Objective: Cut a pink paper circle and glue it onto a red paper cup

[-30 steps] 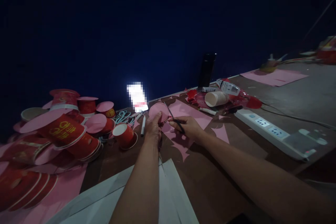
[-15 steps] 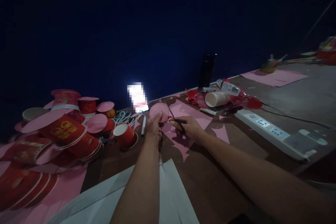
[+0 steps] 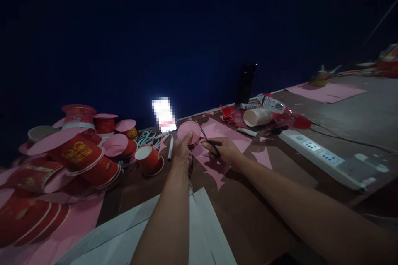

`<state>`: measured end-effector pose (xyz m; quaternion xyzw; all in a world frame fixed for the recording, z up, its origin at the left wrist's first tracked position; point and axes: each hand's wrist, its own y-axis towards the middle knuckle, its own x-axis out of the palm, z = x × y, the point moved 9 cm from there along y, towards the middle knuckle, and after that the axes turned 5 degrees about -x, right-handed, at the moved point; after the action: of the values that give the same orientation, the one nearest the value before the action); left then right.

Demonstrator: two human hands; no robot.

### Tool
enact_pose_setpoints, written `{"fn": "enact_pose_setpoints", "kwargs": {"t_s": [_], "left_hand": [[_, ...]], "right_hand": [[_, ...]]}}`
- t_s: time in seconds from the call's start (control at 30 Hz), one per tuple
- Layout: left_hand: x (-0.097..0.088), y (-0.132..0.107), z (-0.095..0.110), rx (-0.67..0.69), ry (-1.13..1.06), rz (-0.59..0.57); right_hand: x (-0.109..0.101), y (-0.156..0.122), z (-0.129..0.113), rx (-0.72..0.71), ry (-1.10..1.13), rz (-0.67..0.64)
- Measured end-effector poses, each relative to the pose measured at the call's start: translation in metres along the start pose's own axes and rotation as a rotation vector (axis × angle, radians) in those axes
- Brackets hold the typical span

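My left hand [image 3: 182,154] is closed round a cup topped with a round pink paper disc [image 3: 188,131], held just above the brown table [image 3: 248,211]. My right hand [image 3: 225,151] grips black scissors [image 3: 207,137] whose blades reach the right edge of the disc. Under both hands lies pink paper [image 3: 217,132] with jagged cut-outs, and pink scraps [image 3: 263,158] lie to the right.
A heap of red paper cups with pink lids [image 3: 77,153] fills the left. A lone red cup [image 3: 147,159], a white marker [image 3: 170,148] and teal scissors [image 3: 147,136] lie near my left hand. A sleeve of white cups [image 3: 258,116], a power strip [image 3: 323,155] and white sheets [image 3: 199,232] surround the work spot.
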<state>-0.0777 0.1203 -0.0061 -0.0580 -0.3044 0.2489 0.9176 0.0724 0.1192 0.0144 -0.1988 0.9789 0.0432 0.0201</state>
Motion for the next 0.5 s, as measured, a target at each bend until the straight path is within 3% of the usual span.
{"fn": "enact_pose_setpoints", "kwargs": {"t_s": [0.5], "left_hand": [[-0.0012, 0.0016, 0.0001, -0.006, -0.036, 0.003]], "right_hand": [[0.0003, -0.0014, -0.0021, 0.027, -0.017, 0.010]]}}
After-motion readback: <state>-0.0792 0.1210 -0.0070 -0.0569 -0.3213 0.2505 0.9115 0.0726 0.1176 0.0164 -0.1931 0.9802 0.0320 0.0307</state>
